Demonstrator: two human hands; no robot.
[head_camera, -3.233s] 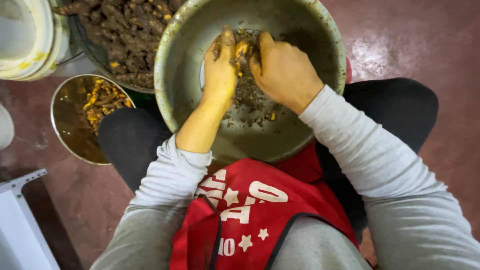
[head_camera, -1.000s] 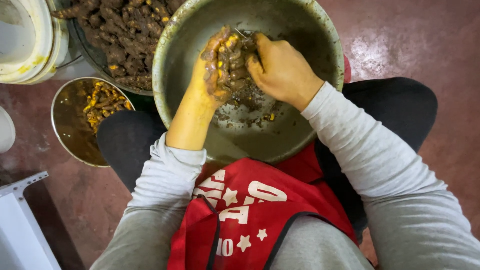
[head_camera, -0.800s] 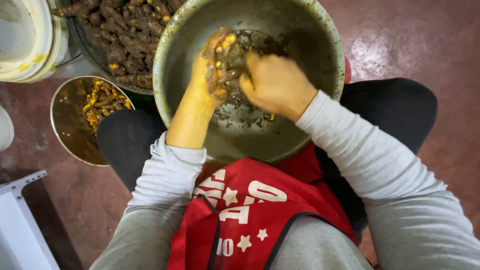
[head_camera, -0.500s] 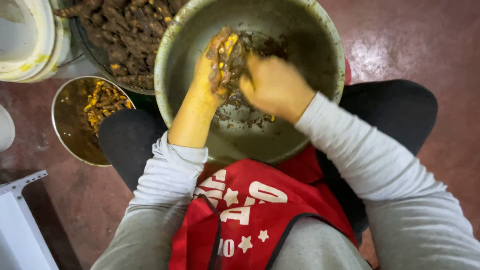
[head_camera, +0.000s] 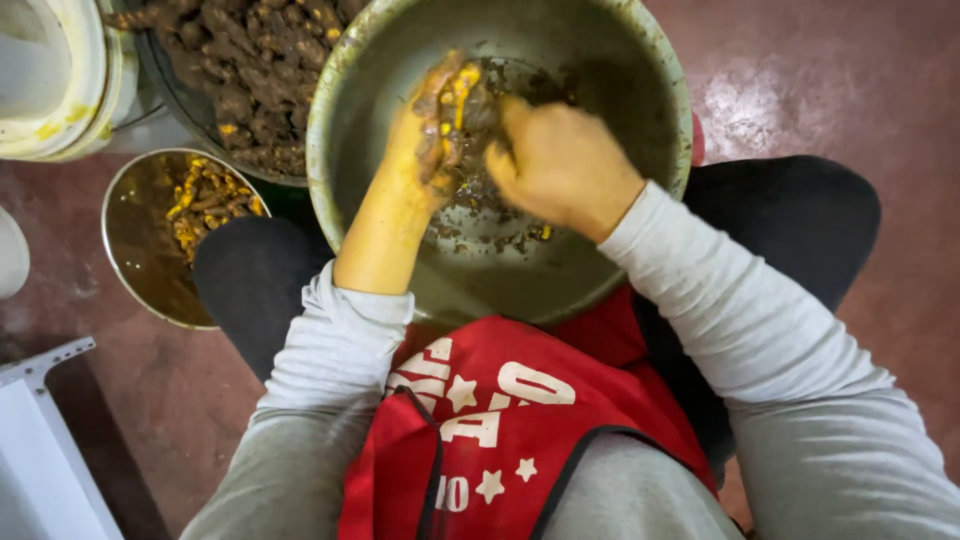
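A large steel bowl (head_camera: 590, 45) rests between my knees, with brown peelings and bits (head_camera: 500, 215) scattered on its bottom. Above its middle, my left hand (head_camera: 405, 165), stained yellow, is closed around a clump of muddy turmeric roots (head_camera: 462, 100) with yellow cut ends. My right hand (head_camera: 562, 165) is curled into a fist and pressed against the right side of that clump. Whatever its fingers hold is hidden behind the knuckles.
A dark basin heaped with unpeeled brown roots (head_camera: 240, 70) stands at the upper left. A smaller steel bowl (head_camera: 135, 250) with yellow peeled pieces (head_camera: 205, 200) sits by my left knee. A white bucket (head_camera: 55, 85) and a white frame (head_camera: 40, 440) lie on the reddish floor.
My left hand lifted the clump of roots from the bowl's bottom. My right hand closed in and is working against it with small shifts.
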